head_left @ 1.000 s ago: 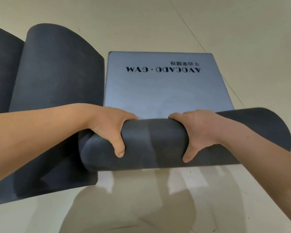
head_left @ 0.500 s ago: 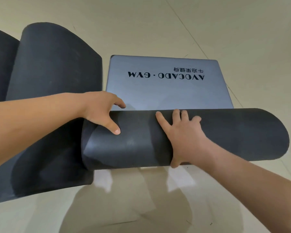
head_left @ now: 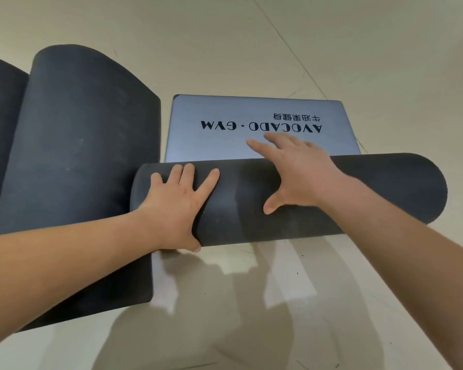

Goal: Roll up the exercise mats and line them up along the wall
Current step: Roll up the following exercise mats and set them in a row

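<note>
The mat (head_left: 251, 150) you are working on lies on the floor straight ahead of you, partly rolled. Its rolled part (head_left: 372, 193) is a thick dark cylinder running left to right across the middle of the scene. Its flat part (head_left: 211, 145) is blue-grey and stretches away from the far side of the roll. The lettering (head_left: 261, 126) on that flat part reads upside down from where you stand.

Your left hand (head_left: 177, 206) lies flat on the left end of the rolled part. Its fingers are straight and spread, pointing away from you, and its thumb is tucked at the roll's near lower edge. It presses on the mat rather than clutching it.

Your right hand (head_left: 297, 172) sits over the top of the roll, near its middle. Its fingers are stretched out straight past the far side, above the flat part just below the lettering. You cannot tell whether the fingertips touch the flat surface. Its thumb reaches back onto the near face of the roll. Neither hand is curled around anything.

Just left of the roll, touching or nearly touching its left end, a second mat (head_left: 86, 156) arches up in a loose dark curve, running from far to near. A third mat (head_left: 0, 129), also dark, shows at the far left edge.

All of this rests on a pale tiled floor (head_left: 358, 49), and your shadow (head_left: 225, 329) falls on the near tiles.
</note>
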Tool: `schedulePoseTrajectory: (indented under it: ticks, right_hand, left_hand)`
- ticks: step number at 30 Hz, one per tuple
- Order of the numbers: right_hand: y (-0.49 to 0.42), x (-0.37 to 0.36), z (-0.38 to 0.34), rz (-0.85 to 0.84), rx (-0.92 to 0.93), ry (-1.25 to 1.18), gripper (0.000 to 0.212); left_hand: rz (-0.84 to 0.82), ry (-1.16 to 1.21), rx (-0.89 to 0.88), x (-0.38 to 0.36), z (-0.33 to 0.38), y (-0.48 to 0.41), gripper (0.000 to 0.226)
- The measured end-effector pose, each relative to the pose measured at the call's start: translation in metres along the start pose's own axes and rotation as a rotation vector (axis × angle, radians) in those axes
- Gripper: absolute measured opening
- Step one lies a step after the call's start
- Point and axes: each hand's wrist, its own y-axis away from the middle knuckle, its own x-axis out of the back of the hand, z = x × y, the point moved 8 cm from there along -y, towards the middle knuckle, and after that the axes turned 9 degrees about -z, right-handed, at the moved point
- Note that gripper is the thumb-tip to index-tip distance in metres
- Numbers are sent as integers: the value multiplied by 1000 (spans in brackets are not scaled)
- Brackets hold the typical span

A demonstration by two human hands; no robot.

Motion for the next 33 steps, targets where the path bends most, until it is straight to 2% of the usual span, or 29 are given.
schedulePoseTrajectory:
  ticks: [5, 9, 17, 19, 22, 26, 28, 31, 33]
  right_hand:
    - [11, -46, -9, -42, -93, 212, 166]
    - [-5, -36, 0, 60, -87, 208, 152]
    - [8, -25, 9, 50, 4, 169, 131]
    - [23, -36, 12, -51, 19, 158, 134]
    - [42, -50, 14, -243, 44, 71, 142]
    - [52, -53, -6, -191, -40, 178, 159]
    - [51, -64, -20, -187, -119, 213, 168]
    - [37, -67, -22, -157, -122, 295, 169]
    - [22, -58, -13, -143, -70, 309, 170]
  left_hand:
    - [-19, 47, -52, 17, -16, -22, 145]
    - [-54, 107, -93, 36, -28, -33, 134]
    - [-76, 216, -180, 44, -19, -22, 102]
    - [-147, 282, -236, 34, -8, -12, 95]
    - [-360, 458, -317, 16, 4, -5, 87]
    - [-551, 650, -324, 14, -6, -30, 91]
    - [-507, 665, -259, 17, -23, -42, 104]
    - [-341, 595, -140, 29, -45, -45, 121]
    - [-194, 535, -78, 41, -54, -36, 113]
